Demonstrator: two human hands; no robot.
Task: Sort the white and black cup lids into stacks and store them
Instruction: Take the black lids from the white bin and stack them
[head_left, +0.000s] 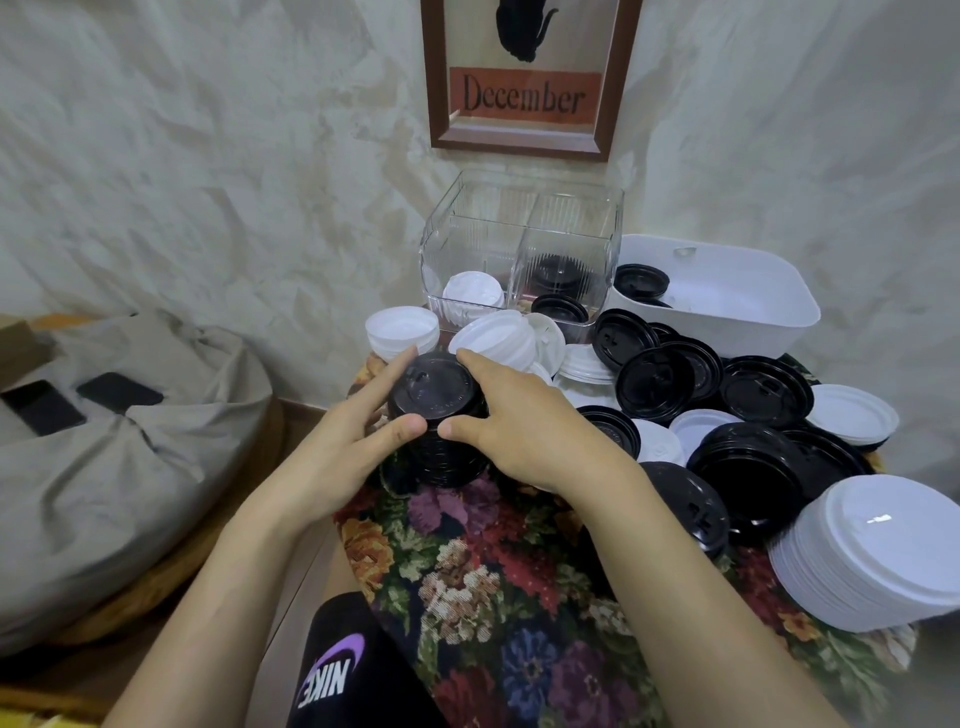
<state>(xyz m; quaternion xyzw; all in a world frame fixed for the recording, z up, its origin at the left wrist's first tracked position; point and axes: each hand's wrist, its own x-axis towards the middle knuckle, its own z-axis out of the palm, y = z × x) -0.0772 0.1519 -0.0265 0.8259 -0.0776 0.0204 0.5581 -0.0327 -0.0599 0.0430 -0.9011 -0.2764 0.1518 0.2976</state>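
Note:
A tall stack of black lids (436, 410) stands on the floral tablecloth (498, 582). My left hand (348, 447) and my right hand (514, 421) grip it from both sides, thumbs at its front and fingers round its top. Loose black lids (670, 379) and white lids (852, 413) lie mixed to the right. A big white stack (872, 556) sits at the right edge. Smaller white stacks (402, 330) stand behind my hands. The clear two-part box (524, 249) holds white lids on its left side and black lids on its right.
A white tub (727, 296) with a black lid inside stands at the back right. A grey beanbag (130, 441) with two phones (78, 397) on it lies left of the table. A framed picture (524, 78) hangs on the wall behind.

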